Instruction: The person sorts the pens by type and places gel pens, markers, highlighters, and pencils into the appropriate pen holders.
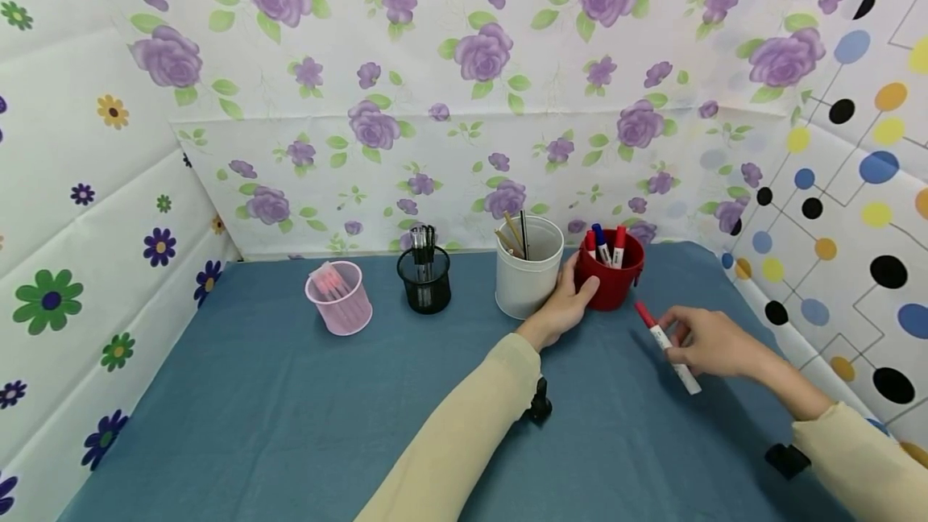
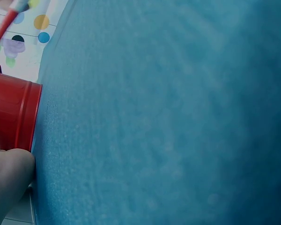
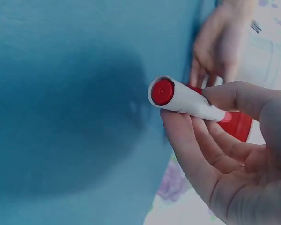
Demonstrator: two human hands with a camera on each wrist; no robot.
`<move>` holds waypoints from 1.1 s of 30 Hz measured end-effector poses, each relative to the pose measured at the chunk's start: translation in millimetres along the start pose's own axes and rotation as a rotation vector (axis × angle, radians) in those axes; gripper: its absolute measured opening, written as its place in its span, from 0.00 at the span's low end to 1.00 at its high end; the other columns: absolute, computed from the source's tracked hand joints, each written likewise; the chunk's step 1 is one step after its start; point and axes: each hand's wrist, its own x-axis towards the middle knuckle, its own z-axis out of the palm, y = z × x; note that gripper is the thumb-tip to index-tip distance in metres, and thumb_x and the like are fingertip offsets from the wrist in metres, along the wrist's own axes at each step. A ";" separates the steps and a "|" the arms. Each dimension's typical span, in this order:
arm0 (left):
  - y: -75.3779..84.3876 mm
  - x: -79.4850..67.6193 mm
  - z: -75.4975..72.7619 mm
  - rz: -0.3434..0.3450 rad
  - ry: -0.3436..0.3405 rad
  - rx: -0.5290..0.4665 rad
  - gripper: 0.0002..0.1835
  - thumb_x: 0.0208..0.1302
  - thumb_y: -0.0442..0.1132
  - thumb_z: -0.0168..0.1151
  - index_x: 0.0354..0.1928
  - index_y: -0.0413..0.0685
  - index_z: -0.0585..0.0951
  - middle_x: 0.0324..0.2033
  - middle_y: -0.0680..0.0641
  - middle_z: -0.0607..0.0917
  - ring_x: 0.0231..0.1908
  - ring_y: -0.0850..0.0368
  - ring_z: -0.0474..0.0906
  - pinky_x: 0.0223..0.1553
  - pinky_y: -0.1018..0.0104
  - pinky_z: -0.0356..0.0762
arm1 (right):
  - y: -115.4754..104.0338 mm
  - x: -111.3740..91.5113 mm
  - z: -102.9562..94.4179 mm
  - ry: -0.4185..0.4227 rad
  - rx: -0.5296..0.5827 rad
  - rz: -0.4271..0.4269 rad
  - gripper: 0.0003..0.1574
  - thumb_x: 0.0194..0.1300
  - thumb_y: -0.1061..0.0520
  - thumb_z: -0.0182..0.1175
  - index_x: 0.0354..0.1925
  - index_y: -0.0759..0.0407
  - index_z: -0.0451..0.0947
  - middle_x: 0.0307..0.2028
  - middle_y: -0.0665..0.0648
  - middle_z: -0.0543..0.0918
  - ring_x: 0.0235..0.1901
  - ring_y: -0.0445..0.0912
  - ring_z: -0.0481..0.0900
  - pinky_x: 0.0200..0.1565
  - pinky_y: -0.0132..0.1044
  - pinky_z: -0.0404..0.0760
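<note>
My right hand (image 1: 714, 342) pinches a white marker (image 3: 196, 104) between thumb and fingers, its red cap (image 1: 644, 314) tilted up toward a small red bucket (image 1: 612, 288). The marker is in the air to the right of the bucket, over the blue cloth. Two red-capped markers (image 1: 619, 244) and a blue-capped marker (image 1: 602, 243) stand inside the bucket. My left hand (image 1: 561, 308) holds the bucket's left side, thumb (image 2: 14, 171) along the front and fingers reaching back. Those fingertips are partly hidden between the bucket and a white cup (image 1: 525, 284).
Pencils and a dark stick (image 1: 524, 234) lean in the white cup. Further left stand a black mesh cup (image 1: 428, 295) of dark pens and a pink cup (image 1: 346, 316) with pink-and-white items. Patterned cloth walls (image 1: 435, 31) border the blue tablecloth (image 1: 290, 425).
</note>
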 end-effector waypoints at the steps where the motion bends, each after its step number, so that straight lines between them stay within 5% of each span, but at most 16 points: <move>1: 0.4 -0.5 0.0 0.002 0.000 0.001 0.37 0.85 0.56 0.48 0.86 0.67 0.46 0.83 0.55 0.49 0.82 0.57 0.48 0.82 0.51 0.50 | -0.1 0.9 -3.3 0.011 0.002 -0.009 0.24 0.70 0.58 0.70 0.60 0.66 0.77 0.35 0.52 0.83 0.23 0.45 0.83 0.28 0.38 0.82; 20: 6.2 -7.4 -2.6 0.033 -0.022 -0.028 0.38 0.85 0.57 0.48 0.86 0.62 0.45 0.84 0.50 0.48 0.82 0.53 0.47 0.81 0.50 0.51 | -16.0 22.8 -55.1 0.195 0.175 0.008 0.27 0.76 0.53 0.67 0.64 0.66 0.73 0.51 0.66 0.81 0.47 0.48 0.88 0.41 0.38 0.90; 27: 4.4 -4.0 -2.0 0.032 -0.007 -0.027 0.37 0.85 0.56 0.49 0.86 0.63 0.47 0.83 0.51 0.49 0.82 0.54 0.47 0.82 0.49 0.50 | -15.2 35.9 -68.4 0.258 0.240 0.002 0.32 0.78 0.51 0.66 0.67 0.68 0.69 0.57 0.69 0.78 0.44 0.29 0.82 0.43 0.34 0.89; 33: 1.6 -2.1 -0.9 0.016 -0.006 -0.023 0.37 0.85 0.56 0.49 0.86 0.66 0.46 0.83 0.54 0.49 0.81 0.56 0.48 0.82 0.51 0.50 | -23.9 47.4 -76.5 0.327 0.336 0.011 0.37 0.77 0.47 0.65 0.70 0.67 0.66 0.56 0.63 0.77 0.44 0.29 0.82 0.43 0.33 0.89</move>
